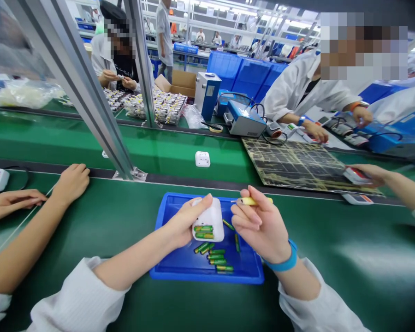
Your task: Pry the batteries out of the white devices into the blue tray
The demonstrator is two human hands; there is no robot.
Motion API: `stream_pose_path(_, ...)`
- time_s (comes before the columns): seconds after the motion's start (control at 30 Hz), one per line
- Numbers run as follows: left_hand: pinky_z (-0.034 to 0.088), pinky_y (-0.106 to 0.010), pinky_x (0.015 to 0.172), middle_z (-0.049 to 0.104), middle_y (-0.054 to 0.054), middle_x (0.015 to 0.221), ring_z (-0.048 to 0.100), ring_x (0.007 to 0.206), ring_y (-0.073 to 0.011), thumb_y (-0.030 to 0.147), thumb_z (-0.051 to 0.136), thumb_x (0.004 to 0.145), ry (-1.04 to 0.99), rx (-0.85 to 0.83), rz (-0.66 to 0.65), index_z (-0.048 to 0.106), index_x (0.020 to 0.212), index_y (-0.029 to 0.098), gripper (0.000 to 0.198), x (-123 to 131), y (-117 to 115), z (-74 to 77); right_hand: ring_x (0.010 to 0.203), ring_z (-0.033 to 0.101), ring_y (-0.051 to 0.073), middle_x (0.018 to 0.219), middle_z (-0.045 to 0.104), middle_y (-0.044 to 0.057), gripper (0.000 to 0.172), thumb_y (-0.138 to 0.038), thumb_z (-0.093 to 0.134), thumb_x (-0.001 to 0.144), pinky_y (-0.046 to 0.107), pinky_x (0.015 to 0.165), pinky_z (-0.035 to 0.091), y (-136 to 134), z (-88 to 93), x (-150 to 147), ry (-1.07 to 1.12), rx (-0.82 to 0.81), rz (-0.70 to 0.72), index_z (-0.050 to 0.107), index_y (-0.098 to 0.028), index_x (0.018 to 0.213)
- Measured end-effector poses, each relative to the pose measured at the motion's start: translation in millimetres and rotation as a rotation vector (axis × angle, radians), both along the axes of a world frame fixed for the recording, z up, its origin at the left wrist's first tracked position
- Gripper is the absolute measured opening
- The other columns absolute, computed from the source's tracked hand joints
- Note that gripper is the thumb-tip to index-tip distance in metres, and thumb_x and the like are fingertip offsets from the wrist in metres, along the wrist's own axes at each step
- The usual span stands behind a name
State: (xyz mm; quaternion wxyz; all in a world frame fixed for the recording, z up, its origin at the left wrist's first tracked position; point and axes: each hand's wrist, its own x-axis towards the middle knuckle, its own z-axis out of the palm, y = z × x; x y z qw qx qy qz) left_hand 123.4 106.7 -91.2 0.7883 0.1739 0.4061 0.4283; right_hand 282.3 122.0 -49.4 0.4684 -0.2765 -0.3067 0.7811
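My left hand (pixel 184 222) grips a white plastic housing (pixel 215 216), tilted over a shallow blue tray, with the thumb along its upper edge. Two green batteries (pixel 204 232) sit side by side in the housing's lower part. In my right hand (pixel 264 226) is a yellow-handled screwdriver (pixel 249 201), pinched between thumb and fingers. Its thin tip points left towards the housing, apart from it. Below both hands, the blue tray (pixel 207 279) holds several loose green batteries (pixel 217 257). A blue band circles my right wrist.
On the green belt beyond lies another white housing (pixel 202 159). A metal post (pixel 100 106) rises at left. Another person's arms (pixel 31 230) rest at the left; a co-worker's hand (pixel 370 174) holds a device at right, near a dark patterned board (pixel 293 163).
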Motion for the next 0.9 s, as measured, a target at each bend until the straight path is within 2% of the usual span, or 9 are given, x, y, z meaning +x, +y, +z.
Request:
stream_pose_path(0.07,0.052,-0.025,0.060,0.065,-0.002,0.070,0.064,0.062,-0.0148,0.049,0.081,0.066,-0.075,-0.010,0.051,0.058,0.080,0.016,0.043,-1.3,1.2,2.8,0.035,0.024,0.008,0.036,0.030,-0.009,0.019,-0.038,0.067,0.080,0.018,0.037,0.040,-7.4,-3.8,-3.2,-0.049,0.019,0.007,0.063,-0.022,0.072)
stream_pose_path(0.17,0.054,-0.030,0.065,0.070,-0.008,0.081,0.067,0.067,-0.0186,0.043,0.071,0.078,-0.190,-0.044,-0.002,0.061,0.087,0.013,0.033,-5.4,4.0,4.1,0.033,0.035,0.009,0.035,0.044,-0.009,0.017,-0.035,0.068,0.079,0.028,0.059,0.056,-13.9,-9.5,-8.5,-0.175,0.106,-0.018,0.058,-0.023,0.073)
stream_pose_path(0.27,0.054,-0.038,0.078,0.070,-0.012,0.100,0.069,0.085,-0.0236,0.028,0.066,0.075,-0.326,0.022,-0.025,0.060,0.095,0.013,0.025,-9.5,5.3,2.7,0.030,0.040,0.009,0.037,0.052,-0.010,0.026,-0.029,0.071,0.077,0.035,0.070,0.058,-16.0,-15.4,-10.9,-0.260,0.237,-0.171,0.047,-0.024,0.070)
stream_pose_path(0.33,0.051,-0.043,0.086,0.068,-0.010,0.110,0.067,0.098,-0.0266,0.020,0.063,0.070,-0.390,0.111,-0.024,0.056,0.101,0.017,0.032,-11.0,4.7,2.5,0.031,0.044,0.010,0.038,0.053,-0.010,0.031,-0.027,0.073,0.075,0.037,0.072,0.058,-16.4,-21.0,-11.3,-0.296,0.314,-0.277,0.043,-0.025,0.068)
stream_pose_path(0.43,0.050,-0.040,0.084,0.069,-0.005,0.100,0.067,0.094,-0.0247,0.013,0.061,0.064,-0.339,0.150,-0.017,0.052,0.103,0.021,0.041,-11.1,3.0,3.2,0.031,0.042,0.009,0.038,0.050,-0.011,0.032,-0.024,0.072,0.076,0.039,0.076,0.058,-18.5,-33.4,-12.9,-0.316,0.378,-0.321,0.043,-0.024,0.064)
stream_pose_path(0.53,0.049,-0.033,0.072,0.067,-0.003,0.085,0.065,0.078,-0.0202,0.013,0.060,0.061,-0.232,0.116,0.028,0.049,0.104,0.023,0.046,-10.1,2.6,2.4,0.034,0.039,0.008,0.039,0.048,-0.011,0.033,-0.019,0.070,0.077,0.042,0.084,0.057,-23.0,-46.9,-15.3,-0.335,0.418,-0.269,0.043,-0.024,0.060)
stream_pose_path(0.6,0.048,-0.031,0.068,0.066,-0.003,0.082,0.062,0.074,-0.0186,0.014,0.060,0.058,-0.206,0.100,0.033,0.049,0.104,0.023,0.048,-9.5,3.1,1.1,0.037,0.040,0.008,0.041,0.049,-0.011,0.033,-0.017,0.070,0.078,0.043,0.087,0.056,-25.9,-53.0,-16.1,-0.362,0.435,-0.255,0.043,-0.024,0.060)
stream_pose_path(0.9,0.044,-0.028,0.066,0.065,-0.003,0.081,0.059,0.070,-0.0169,0.014,0.058,0.052,-0.143,0.107,0.016,0.052,0.095,0.020,0.045,-8.8,5.7,-1.0,0.038,0.045,0.009,0.043,0.052,-0.009,0.033,-0.019,0.068,0.081,0.044,0.087,0.058,-29.7,-54.8,-16.2,-0.510,0.535,-0.272,0.043,-0.024,0.059)
